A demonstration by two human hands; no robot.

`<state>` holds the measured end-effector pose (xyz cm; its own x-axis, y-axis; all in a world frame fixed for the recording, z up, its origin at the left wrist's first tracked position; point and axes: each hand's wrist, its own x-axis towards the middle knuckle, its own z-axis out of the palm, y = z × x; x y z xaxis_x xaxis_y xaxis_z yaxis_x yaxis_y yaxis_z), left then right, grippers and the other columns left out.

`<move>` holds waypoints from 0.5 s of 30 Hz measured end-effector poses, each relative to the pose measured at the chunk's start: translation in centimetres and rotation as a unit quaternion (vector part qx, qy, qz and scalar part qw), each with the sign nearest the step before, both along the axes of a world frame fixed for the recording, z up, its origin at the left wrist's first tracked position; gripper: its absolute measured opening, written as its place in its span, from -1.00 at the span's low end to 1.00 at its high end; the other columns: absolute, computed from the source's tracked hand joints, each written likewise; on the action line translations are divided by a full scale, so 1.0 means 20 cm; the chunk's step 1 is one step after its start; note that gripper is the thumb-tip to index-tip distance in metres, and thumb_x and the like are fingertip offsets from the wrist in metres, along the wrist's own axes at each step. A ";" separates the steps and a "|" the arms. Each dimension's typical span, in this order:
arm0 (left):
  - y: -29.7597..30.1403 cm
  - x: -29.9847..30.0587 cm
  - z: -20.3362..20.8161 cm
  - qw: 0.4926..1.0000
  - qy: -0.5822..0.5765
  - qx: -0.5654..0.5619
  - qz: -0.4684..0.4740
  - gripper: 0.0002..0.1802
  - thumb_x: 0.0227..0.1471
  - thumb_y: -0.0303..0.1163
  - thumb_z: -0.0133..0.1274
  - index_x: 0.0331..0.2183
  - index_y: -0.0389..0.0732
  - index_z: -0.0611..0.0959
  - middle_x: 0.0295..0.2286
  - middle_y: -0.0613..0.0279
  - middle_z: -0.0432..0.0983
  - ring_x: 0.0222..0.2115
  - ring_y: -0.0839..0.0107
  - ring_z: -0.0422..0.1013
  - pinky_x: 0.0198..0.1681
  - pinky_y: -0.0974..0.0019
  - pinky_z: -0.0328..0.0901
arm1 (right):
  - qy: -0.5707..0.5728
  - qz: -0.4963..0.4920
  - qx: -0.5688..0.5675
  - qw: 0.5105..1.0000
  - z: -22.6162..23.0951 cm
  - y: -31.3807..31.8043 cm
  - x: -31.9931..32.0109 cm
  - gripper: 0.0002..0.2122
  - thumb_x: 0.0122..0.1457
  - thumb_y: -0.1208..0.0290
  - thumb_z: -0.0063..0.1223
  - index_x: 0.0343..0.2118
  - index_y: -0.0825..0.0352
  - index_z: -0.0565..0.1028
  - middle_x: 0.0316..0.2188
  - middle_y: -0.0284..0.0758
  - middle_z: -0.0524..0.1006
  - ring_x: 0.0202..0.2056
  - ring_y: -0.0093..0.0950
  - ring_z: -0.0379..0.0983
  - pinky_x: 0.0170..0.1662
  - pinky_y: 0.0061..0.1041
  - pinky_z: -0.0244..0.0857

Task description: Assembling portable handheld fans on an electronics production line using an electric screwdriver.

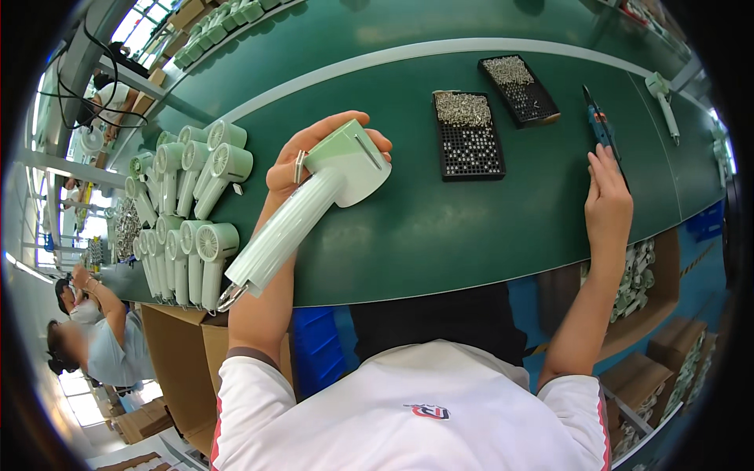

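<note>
My left hand [292,161] is wrapped round the head of a pale green handheld fan [310,208]. The fan lies slantwise, its handle pointing down to the left, with a metallic loop at the handle's end. A small pale piece sticks out beside my left thumb. On the right of the table, my right hand [608,192] has its fingers stretched out over the near end of a slim blue screwdriver [599,119]. The fingertips are at the tool, but whether they press on it I cannot tell.
Several similar fans [212,243] stand grouped at the left of the green table [377,251]. Two black trays of small metal screws [471,141] [518,86] lie ahead. Another fan part [664,106] lies far right. Cardboard boxes [177,361] sit below; a person [110,337] works at left.
</note>
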<state>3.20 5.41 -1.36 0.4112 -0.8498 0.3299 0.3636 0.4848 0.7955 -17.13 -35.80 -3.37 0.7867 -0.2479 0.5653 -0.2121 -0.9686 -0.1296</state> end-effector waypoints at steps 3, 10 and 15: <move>-0.06 -0.04 0.01 0.999 0.015 -0.047 -0.004 0.01 -0.08 -0.13 0.36 0.27 -0.44 0.32 0.07 -0.44 0.43 0.08 -0.16 0.46 0.14 -0.03 0.39 | -0.075 0.054 0.037 0.995 0.09 0.09 -0.05 -0.78 0.26 0.64 0.10 -0.05 0.40 0.63 -0.06 -0.19 0.65 -0.05 -0.30 0.63 -0.03 -0.42 0.52; -0.07 -0.09 0.06 0.986 -0.043 0.129 0.093 -0.12 -0.09 -0.27 0.38 0.22 -0.42 0.43 0.06 -0.19 0.51 0.08 0.13 0.49 0.18 0.11 0.37 | -0.049 0.373 0.353 0.857 0.42 0.79 -0.10 -0.07 -0.14 0.38 0.57 0.32 0.48 0.27 0.13 0.04 0.49 -0.07 -0.26 0.62 -0.12 -0.35 0.58; -0.12 -0.14 0.05 0.952 -0.124 0.225 0.163 -0.23 -0.02 -0.31 0.35 0.18 -0.40 0.49 0.00 0.02 0.60 0.02 0.28 0.51 0.19 0.17 0.33 | -0.071 0.418 0.219 0.879 0.40 0.90 -0.03 -0.34 -0.05 0.33 0.54 0.11 0.47 0.49 0.01 0.12 0.56 -0.01 -0.01 0.59 -0.03 -0.30 0.53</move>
